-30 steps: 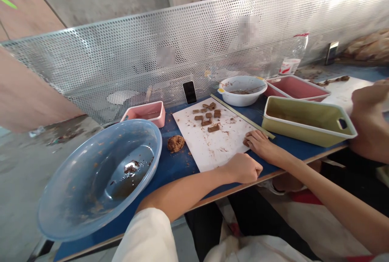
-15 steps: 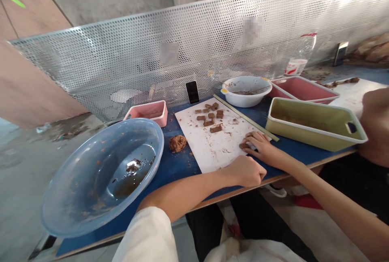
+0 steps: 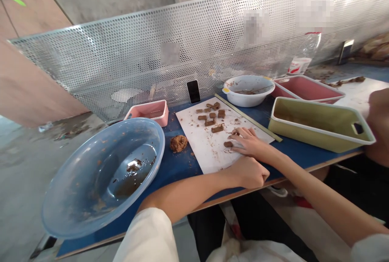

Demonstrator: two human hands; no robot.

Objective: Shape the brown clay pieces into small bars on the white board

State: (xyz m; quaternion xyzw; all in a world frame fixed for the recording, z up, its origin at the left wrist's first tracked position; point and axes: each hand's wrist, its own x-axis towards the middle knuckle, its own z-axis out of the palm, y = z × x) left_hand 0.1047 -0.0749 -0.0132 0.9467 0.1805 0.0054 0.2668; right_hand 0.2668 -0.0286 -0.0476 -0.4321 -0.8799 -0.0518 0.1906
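Observation:
My right hand (image 3: 247,143) lies low over the white sheet (image 3: 209,154), fingers stretched out and apart. Just left of its thumb side is a short brown clay piece (image 3: 228,144); whether they touch I cannot tell. My left hand (image 3: 253,173) is a closed fist near the sheet's front edge, and its inside is hidden. Farther up the sheet sit several small brown clay blocks (image 3: 216,129) among crumbs. A rough clay lump (image 3: 178,143) rests on the blue table (image 3: 173,169), left of the sheet.
A large blue basin (image 3: 75,173) with murky water stands at left, a small pink tub (image 3: 164,115) behind it. A phone (image 3: 193,92) leans on the perforated screen (image 3: 121,51). A strip (image 3: 249,118), a white basin (image 3: 247,100) and a green tub (image 3: 313,136) are at right.
My right hand has moved left across the sheet and its fingers have spread. The short clay piece has moved left too and now shows clear of the fingers. My left fist has barely moved.

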